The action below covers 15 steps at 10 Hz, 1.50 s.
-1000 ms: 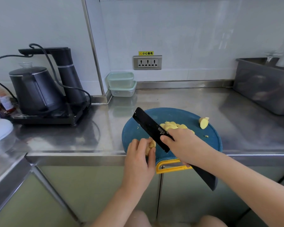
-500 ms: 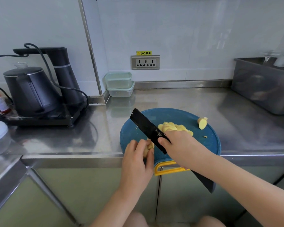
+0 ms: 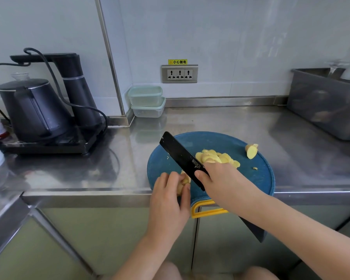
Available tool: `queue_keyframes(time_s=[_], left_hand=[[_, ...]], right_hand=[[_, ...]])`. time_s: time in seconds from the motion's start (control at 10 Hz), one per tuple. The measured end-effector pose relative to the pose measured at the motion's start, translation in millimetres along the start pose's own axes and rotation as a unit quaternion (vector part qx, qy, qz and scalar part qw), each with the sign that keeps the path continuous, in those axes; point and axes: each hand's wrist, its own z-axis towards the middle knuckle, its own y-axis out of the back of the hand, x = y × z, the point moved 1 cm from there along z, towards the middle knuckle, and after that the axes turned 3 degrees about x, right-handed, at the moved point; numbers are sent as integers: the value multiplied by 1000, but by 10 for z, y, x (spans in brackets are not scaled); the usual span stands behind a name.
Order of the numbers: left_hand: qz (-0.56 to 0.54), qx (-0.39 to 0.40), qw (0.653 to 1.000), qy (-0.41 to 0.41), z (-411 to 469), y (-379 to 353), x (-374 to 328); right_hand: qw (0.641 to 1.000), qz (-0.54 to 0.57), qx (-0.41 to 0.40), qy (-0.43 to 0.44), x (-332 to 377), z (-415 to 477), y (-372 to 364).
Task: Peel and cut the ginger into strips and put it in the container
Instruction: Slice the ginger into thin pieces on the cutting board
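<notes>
We are in the slicing step. Our left hand (image 3: 170, 197) pinches a peeled ginger piece (image 3: 185, 179) at the near edge of the blue board (image 3: 259, 178) on the table (image 3: 210, 122). Our right hand (image 3: 220, 182) grips the black knife (image 3: 180, 156) just beside it. The blade runs diagonally, tip pointing far-left. Fingers hide the piece's own axis. Next, we judge, comes a downward cut close to the fingertips.

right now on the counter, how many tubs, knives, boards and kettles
tubs: 2, stacked
knife: 1
board: 1
kettle: 1
total: 5
</notes>
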Motion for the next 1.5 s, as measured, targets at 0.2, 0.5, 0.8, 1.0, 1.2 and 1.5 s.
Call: queue_keyframes(time_s=[0.2, 0.5, 0.8, 1.0, 1.2, 1.5], left_hand=[[0, 4, 1000, -4, -16, -8, 30], [0, -8, 1000, -10, -19, -34, 47], [-4, 0, 1000, -8, -11, -1, 30], [-4, 4, 1000, -9, -7, 11, 36], [-7, -10, 1000, -19, -22, 0, 25], [2, -9, 1000, -2, -18, -28, 47]], right_hand=[[998, -29, 54, -10, 37, 69, 92], [992, 17, 118, -37, 57, 252, 146], [995, 37, 86, -21, 68, 222, 119], [988, 72, 128, -56, -64, -148, 143], [991, 8, 124, -48, -20, -24, 119], [995, -4, 104, -10, 210, 408, 161]])
